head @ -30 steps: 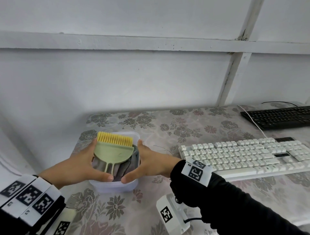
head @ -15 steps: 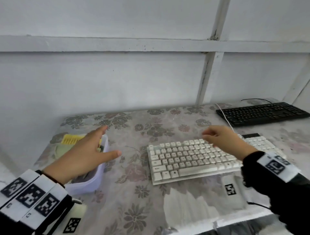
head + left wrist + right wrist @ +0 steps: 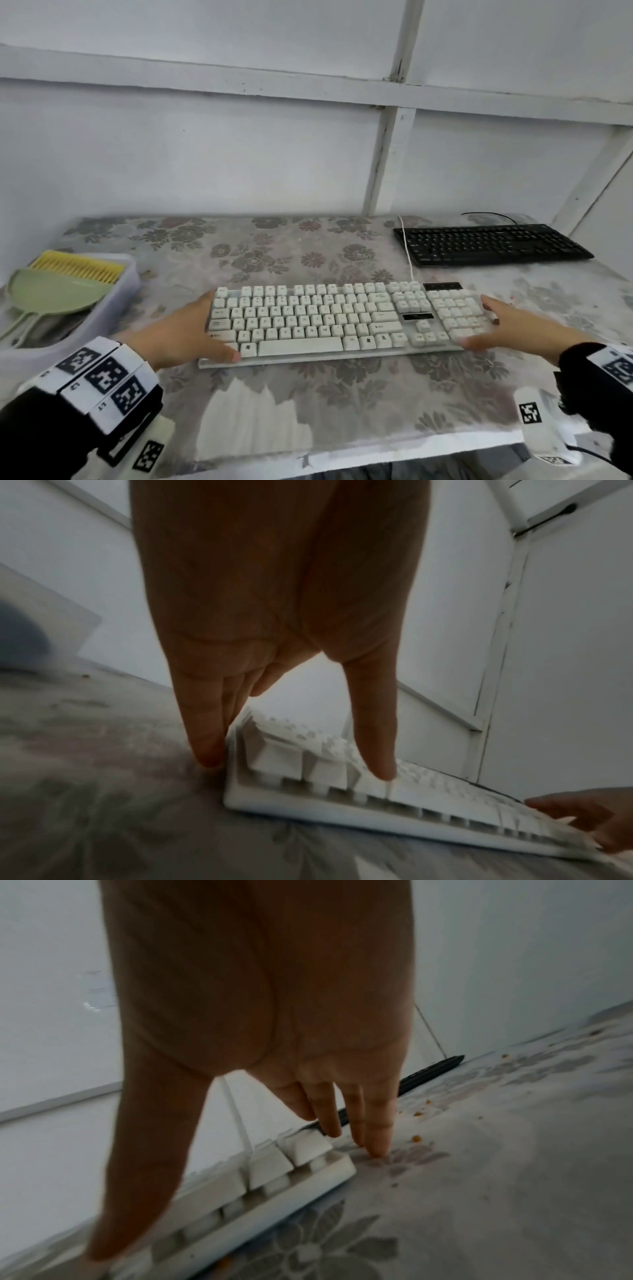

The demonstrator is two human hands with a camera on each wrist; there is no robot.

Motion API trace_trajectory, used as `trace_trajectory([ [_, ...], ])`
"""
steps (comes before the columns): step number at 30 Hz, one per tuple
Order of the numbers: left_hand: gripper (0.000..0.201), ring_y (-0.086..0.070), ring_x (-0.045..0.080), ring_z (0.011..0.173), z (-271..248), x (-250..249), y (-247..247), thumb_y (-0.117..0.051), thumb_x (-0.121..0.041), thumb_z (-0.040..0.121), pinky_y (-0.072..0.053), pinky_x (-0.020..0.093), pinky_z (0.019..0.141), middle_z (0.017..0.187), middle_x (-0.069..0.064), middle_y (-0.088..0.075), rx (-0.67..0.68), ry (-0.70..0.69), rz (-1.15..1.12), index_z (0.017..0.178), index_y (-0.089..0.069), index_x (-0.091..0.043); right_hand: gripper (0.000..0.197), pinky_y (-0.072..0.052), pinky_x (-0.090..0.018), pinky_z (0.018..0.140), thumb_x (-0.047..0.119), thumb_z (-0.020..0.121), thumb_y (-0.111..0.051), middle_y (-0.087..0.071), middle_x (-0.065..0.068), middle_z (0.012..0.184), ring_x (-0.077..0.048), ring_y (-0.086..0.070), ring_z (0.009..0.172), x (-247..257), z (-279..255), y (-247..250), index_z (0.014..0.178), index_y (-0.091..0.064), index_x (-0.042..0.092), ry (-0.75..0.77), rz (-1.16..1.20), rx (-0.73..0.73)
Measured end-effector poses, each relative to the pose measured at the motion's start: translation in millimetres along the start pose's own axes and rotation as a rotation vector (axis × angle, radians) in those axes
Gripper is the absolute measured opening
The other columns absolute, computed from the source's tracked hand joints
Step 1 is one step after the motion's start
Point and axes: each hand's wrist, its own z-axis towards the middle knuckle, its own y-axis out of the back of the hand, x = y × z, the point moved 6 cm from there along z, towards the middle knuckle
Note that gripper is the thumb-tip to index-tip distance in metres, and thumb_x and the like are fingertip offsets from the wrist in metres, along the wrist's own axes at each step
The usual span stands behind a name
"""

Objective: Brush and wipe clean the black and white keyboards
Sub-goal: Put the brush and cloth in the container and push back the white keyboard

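Hands come first in the head view, two of them, one at each short end of the white keyboard point(image 3: 342, 322). The left hand point(image 3: 178, 337) has its thumb laid over the near left corner and its straight fingers down the left edge, fingertips touching the worktop point(image 3: 308, 404); the left wrist view shows the grip spread, not curled. The right hand point(image 3: 513, 330) mirrors it: thumb along the near right edge, fingers extended beside the number pad, tips on the cloth just past the frame. Both look set to shift or lift the board, though no lift is visible.

Risk, as I judge it: with fingers only flanking the ends, a lift could let the board sag or slip. Its white cable point(image 3: 407, 253) runs back toward the wall, so a long pull could snag it or nudge the black keyboard point(image 3: 489, 245), which the cable skirts. Small orange crumbs point(image 3: 416, 1138) lie on the cloth by the right fingertips; dragging the board could spread them.

Further left, one pale tub point(image 3: 113, 301) holds one green brush point(image 3: 58, 294) with yellow bristles, over something dark that I cannot identify. Farthest back at the right lies the black keyboard, flat and untouched. Count: two keyboards, one tub, one brush, two cables.
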Motion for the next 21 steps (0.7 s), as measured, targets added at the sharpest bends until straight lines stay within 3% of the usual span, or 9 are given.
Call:
trace_trajectory([
  [1, 0.102, -0.051, 0.008, 0.114, 0, 1, -3, -0.088, -0.042, 0.041, -0.04, 0.028, 0.1, 0.119, -0.016, -0.054, -0.011, 0.019, 0.041, 0.126, -0.031, -0.034, 0.086, -0.035, -0.016, 0.073, 0.022, 0.071, -0.081, -0.047, 0.0, 0.133, -0.001, -0.049, 0.092, -4, 4, 1, 0.142, -0.032, 0.013, 0.018, 0.029, 0.004],
  [3, 0.102, -0.052, 0.008, 0.111, -2, -2, -7, -0.081, -0.044, 0.037, -0.041, 0.031, 0.1, 0.118, -0.015, -0.055, -0.042, 0.03, 0.108, 0.126, -0.03, -0.035, 0.107, -0.035, -0.019, 0.081, 0.034, 0.058, -0.087, -0.042, 0.004, 0.136, -0.007, -0.044, 0.103, -8, 11, 2, 0.144, -0.028, 0.012, 0.028, 0.027, -0.001],
  [4, 0.102, -0.052, 0.008, 0.11, -4, -3, -8, -0.078, -0.043, 0.035, -0.042, 0.032, 0.1, 0.117, -0.016, -0.056, -0.052, 0.036, 0.113, 0.125, -0.03, -0.037, 0.106, -0.036, -0.015, 0.078, 0.031, 0.06, -0.086, -0.043, 0.003, 0.136, -0.009, -0.043, 0.104, -8, 12, 1, 0.145, -0.027, 0.012, 0.034, 0.006, 0.0],
  [6, 0.104, -0.051, 0.008, 0.11, -8, -3, -9, -0.078, -0.033, 0.036, -0.042, 0.034, 0.1, 0.118, -0.016, -0.054, -0.067, 0.045, 0.118, 0.124, -0.024, -0.043, 0.085, -0.036, -0.003, 0.062, 0.015, 0.071, -0.081, -0.048, 0.003, 0.117, -0.007, -0.047, 0.092, -5, 14, 0, 0.141, -0.032, 0.008, 0.058, -0.01, -0.012],
  [8, 0.111, -0.048, 0.009, 0.114, -12, -3, -11, -0.079, -0.025, 0.04, -0.04, 0.035, 0.103, 0.121, -0.018, -0.049, -0.079, 0.059, 0.124, 0.13, -0.017, -0.047, 0.076, -0.035, -0.003, 0.055, 0.008, 0.074, -0.078, -0.048, 0.0, 0.108, -0.001, -0.044, 0.079, -4, 16, 0, 0.137, -0.036, 0.004, 0.059, -0.029, -0.028],
  [13, 0.101, -0.047, 0.008, 0.109, -14, -8, -11, -0.08, -0.003, 0.057, -0.04, 0.027, 0.097, 0.105, -0.026, -0.047, -0.157, 0.069, 0.115, 0.13, -0.022, -0.043, 0.077, -0.032, -0.019, 0.066, 0.013, 0.072, -0.08, -0.049, -0.012, 0.132, -0.015, -0.042, 0.093, -3, 21, 0, 0.136, -0.037, 0.003, 0.052, -0.068, -0.045],
  [17, 0.094, -0.045, 0.007, 0.103, -11, 0, -5, -0.079, -0.007, 0.063, -0.036, 0.021, 0.091, 0.112, -0.014, -0.048, -0.188, 0.123, 0.12, 0.139, -0.029, -0.028, 0.078, -0.031, -0.015, 0.061, 0.017, 0.072, -0.08, -0.05, -0.01, 0.131, -0.013, -0.042, 0.092, 6, 25, -2, 0.135, -0.037, 0.004, 0.069, -0.111, -0.033],
  [21, 0.092, -0.047, 0.01, 0.105, -7, 10, 6, -0.081, -0.016, 0.063, -0.037, 0.024, 0.097, 0.13, -0.003, -0.052, -0.185, 0.184, 0.181, 0.14, -0.03, -0.021, 0.082, -0.034, -0.022, 0.073, 0.025, 0.072, -0.081, -0.048, -0.008, 0.132, -0.013, -0.042, 0.095, 18, 34, -7, 0.136, -0.035, 0.006, 0.099, -0.16, -0.027],
])
